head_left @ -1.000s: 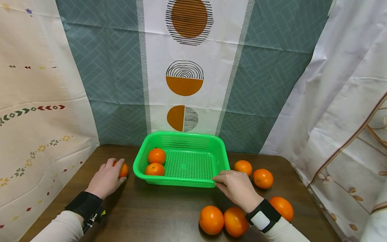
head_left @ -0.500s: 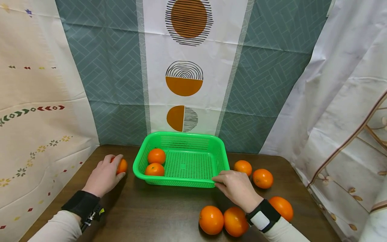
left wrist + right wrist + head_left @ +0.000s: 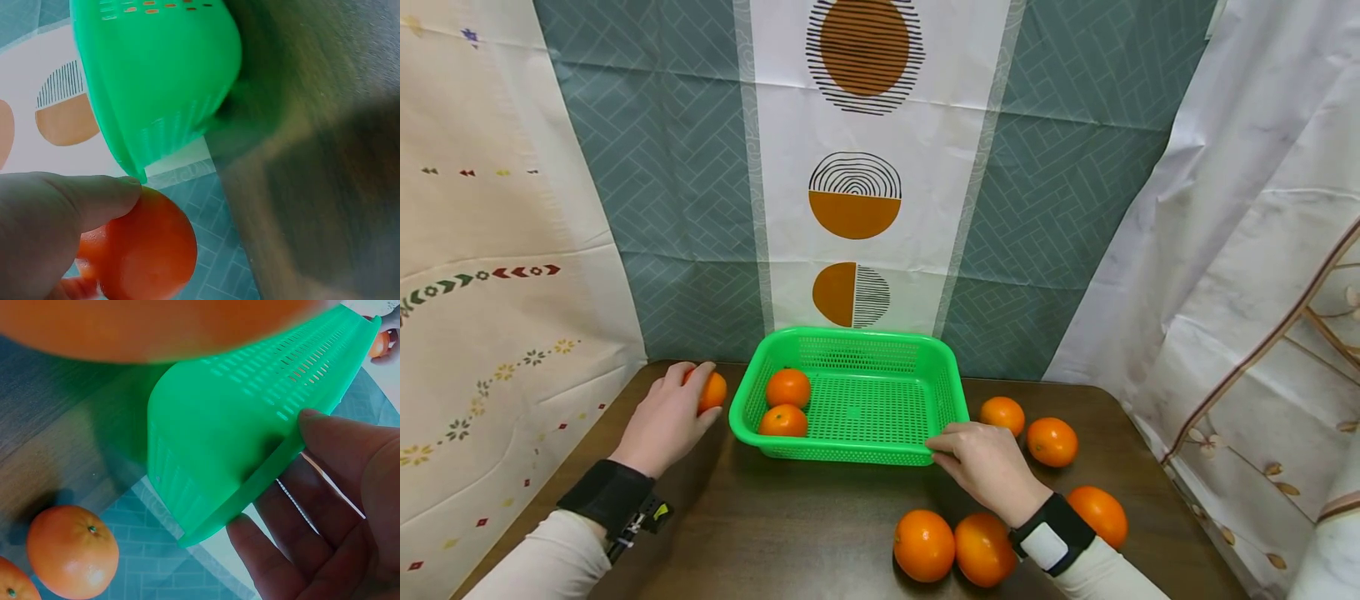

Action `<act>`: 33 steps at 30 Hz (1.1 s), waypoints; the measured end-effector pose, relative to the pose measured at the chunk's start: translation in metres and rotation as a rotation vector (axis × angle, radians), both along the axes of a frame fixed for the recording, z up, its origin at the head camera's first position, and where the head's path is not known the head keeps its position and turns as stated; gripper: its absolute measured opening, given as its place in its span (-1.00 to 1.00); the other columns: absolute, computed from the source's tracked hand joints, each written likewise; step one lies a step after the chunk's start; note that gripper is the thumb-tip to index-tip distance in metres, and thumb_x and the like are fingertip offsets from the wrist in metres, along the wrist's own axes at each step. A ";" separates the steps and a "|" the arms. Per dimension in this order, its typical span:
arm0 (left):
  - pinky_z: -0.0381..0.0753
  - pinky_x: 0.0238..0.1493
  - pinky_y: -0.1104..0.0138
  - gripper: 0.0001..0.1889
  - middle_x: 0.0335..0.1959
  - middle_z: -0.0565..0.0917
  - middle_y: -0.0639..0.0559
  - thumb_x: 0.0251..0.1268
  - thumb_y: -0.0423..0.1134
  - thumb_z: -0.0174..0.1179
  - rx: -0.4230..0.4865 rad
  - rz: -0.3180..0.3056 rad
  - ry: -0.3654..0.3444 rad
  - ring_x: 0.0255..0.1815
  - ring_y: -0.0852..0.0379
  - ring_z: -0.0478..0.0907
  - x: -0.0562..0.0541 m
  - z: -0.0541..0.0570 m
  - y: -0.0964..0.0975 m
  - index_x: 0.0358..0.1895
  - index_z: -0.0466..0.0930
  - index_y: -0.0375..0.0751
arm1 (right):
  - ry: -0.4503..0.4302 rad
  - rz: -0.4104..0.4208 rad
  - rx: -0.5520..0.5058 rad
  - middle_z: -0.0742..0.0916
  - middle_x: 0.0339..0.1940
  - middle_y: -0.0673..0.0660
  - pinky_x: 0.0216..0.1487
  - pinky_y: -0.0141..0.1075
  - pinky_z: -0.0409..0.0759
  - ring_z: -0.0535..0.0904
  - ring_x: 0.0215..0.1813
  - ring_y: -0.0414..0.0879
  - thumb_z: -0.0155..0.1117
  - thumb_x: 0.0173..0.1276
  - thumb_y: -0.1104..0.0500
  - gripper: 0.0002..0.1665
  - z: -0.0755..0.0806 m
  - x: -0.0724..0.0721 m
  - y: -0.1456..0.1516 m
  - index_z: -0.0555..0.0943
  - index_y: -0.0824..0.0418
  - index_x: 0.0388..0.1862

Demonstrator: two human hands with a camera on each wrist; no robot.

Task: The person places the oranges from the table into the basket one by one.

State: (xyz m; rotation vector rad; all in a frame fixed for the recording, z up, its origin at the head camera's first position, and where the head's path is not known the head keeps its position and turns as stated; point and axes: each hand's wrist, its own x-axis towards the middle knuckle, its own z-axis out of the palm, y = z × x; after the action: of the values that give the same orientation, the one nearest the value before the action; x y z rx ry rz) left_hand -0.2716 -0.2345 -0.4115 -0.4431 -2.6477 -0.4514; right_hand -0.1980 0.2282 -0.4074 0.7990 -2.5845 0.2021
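My left hand (image 3: 666, 419) grips an orange (image 3: 711, 392) just left of the green plastic basket (image 3: 850, 454). The left wrist view shows the thumb along the side of this orange (image 3: 153, 250), close to the basket's rim. At the basket's near right corner, my right hand (image 3: 988, 468) pinches the rim, thumb outside and fingers over the inner side, as the right wrist view shows. Inside the basket, at its left end, sit two oranges, one behind (image 3: 788, 388) and one in front (image 3: 784, 421).
Two oranges (image 3: 924, 546) lie in front of the basket by my right wrist. More lie to the right: one (image 3: 1002, 414) beside the basket, one (image 3: 1052, 442) further out, and one (image 3: 1099, 515) beyond the wristband. Patterned cloth (image 3: 865, 275) hangs behind the brown table (image 3: 790, 533).
Over the last half second my left hand has moved away from me and slightly right with the orange, nearer the basket's rim. My right hand stays on the basket rim.
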 end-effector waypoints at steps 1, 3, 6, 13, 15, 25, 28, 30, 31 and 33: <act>0.66 0.06 -0.37 -0.23 0.28 0.45 -0.56 0.31 -0.28 0.61 0.000 -0.001 0.006 0.09 -0.57 0.53 0.000 0.001 0.001 0.48 0.44 -0.45 | 0.001 0.000 -0.001 0.86 -0.16 -0.12 -0.29 -0.19 0.77 0.82 -0.15 -0.16 0.74 0.28 0.19 -0.73 0.000 0.000 0.000 0.93 0.00 -0.05; 0.65 0.05 -0.37 -0.24 0.27 0.46 -0.56 0.32 -0.28 0.61 0.002 -0.006 0.023 0.10 -0.58 0.52 -0.001 0.003 0.003 0.49 0.44 -0.45 | 0.001 0.000 -0.002 0.86 -0.15 -0.12 -0.28 -0.19 0.77 0.82 -0.15 -0.16 0.74 0.28 0.19 -0.73 0.000 0.000 0.000 0.93 -0.01 -0.05; 0.65 0.05 -0.37 -0.24 0.28 0.45 -0.55 0.33 -0.28 0.60 0.010 -0.015 0.042 0.11 -0.58 0.51 -0.001 0.007 0.006 0.49 0.43 -0.45 | -0.002 0.002 -0.003 0.86 -0.16 -0.12 -0.30 -0.20 0.76 0.82 -0.17 -0.15 0.73 0.29 0.20 -0.73 0.000 0.000 0.000 0.93 0.01 -0.05; 0.66 0.03 -0.36 -0.26 0.30 0.43 -0.53 0.37 -0.29 0.56 0.029 -0.048 0.055 0.16 -0.55 0.48 0.003 0.020 0.019 0.51 0.43 -0.44 | 0.008 0.005 0.000 0.86 -0.16 -0.12 -0.29 -0.20 0.77 0.82 -0.17 -0.15 0.74 0.27 0.20 -0.73 0.000 0.001 0.000 0.93 0.01 -0.05; 0.67 0.05 -0.35 -0.26 0.32 0.43 -0.52 0.37 -0.29 0.56 0.032 -0.059 0.046 0.18 -0.53 0.47 0.004 0.024 0.024 0.51 0.42 -0.44 | 0.012 0.004 -0.001 0.85 -0.18 -0.12 -0.31 -0.21 0.76 0.82 -0.18 -0.16 0.75 0.27 0.20 -0.73 -0.001 0.000 0.000 0.93 0.00 -0.06; 0.67 0.16 -0.30 -0.23 0.39 0.42 -0.47 0.43 -0.25 0.53 0.029 -0.116 -0.001 0.25 -0.47 0.48 0.006 0.033 0.047 0.58 0.38 -0.41 | 0.011 -0.003 -0.001 0.85 -0.19 -0.13 -0.31 -0.20 0.76 0.81 -0.19 -0.16 0.75 0.27 0.19 -0.73 -0.002 -0.001 0.000 0.93 -0.01 -0.06; 0.68 0.16 -0.29 -0.23 0.39 0.41 -0.46 0.42 -0.25 0.53 0.032 -0.137 0.010 0.24 -0.46 0.51 0.006 0.034 0.054 0.58 0.39 -0.42 | 0.016 0.001 -0.003 0.85 -0.19 -0.12 -0.33 -0.19 0.75 0.81 -0.19 -0.16 0.75 0.26 0.20 -0.73 -0.002 -0.001 0.001 0.93 0.00 -0.07; 0.70 0.15 -0.28 -0.24 0.39 0.42 -0.46 0.42 -0.25 0.54 0.036 -0.151 0.016 0.22 -0.45 0.53 0.006 0.034 0.059 0.57 0.41 -0.43 | 0.010 -0.002 -0.003 0.85 -0.19 -0.13 -0.32 -0.19 0.75 0.81 -0.19 -0.16 0.74 0.27 0.20 -0.74 -0.002 -0.001 0.001 0.93 0.00 -0.06; 0.70 0.14 -0.27 -0.24 0.38 0.42 -0.46 0.42 -0.25 0.54 0.038 -0.157 0.017 0.21 -0.44 0.55 0.006 0.034 0.061 0.57 0.42 -0.43 | 0.007 -0.004 -0.002 0.85 -0.18 -0.13 -0.32 -0.19 0.75 0.81 -0.18 -0.16 0.74 0.28 0.19 -0.74 -0.002 -0.001 0.001 0.93 -0.01 -0.06; 0.71 0.13 -0.25 -0.25 0.38 0.43 -0.45 0.42 -0.25 0.54 0.047 -0.166 0.009 0.19 -0.43 0.57 0.007 0.035 0.066 0.57 0.43 -0.41 | -0.001 -0.007 -0.004 0.85 -0.17 -0.14 -0.30 -0.19 0.76 0.81 -0.17 -0.16 0.73 0.29 0.19 -0.74 -0.003 -0.001 0.001 0.93 -0.01 -0.05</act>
State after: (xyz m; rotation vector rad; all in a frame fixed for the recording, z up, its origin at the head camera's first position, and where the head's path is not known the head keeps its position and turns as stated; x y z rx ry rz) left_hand -0.2650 -0.1680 -0.3769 -0.6512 -2.5969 -0.5596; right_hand -0.1992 0.2295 -0.4100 0.7888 -2.5862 0.2052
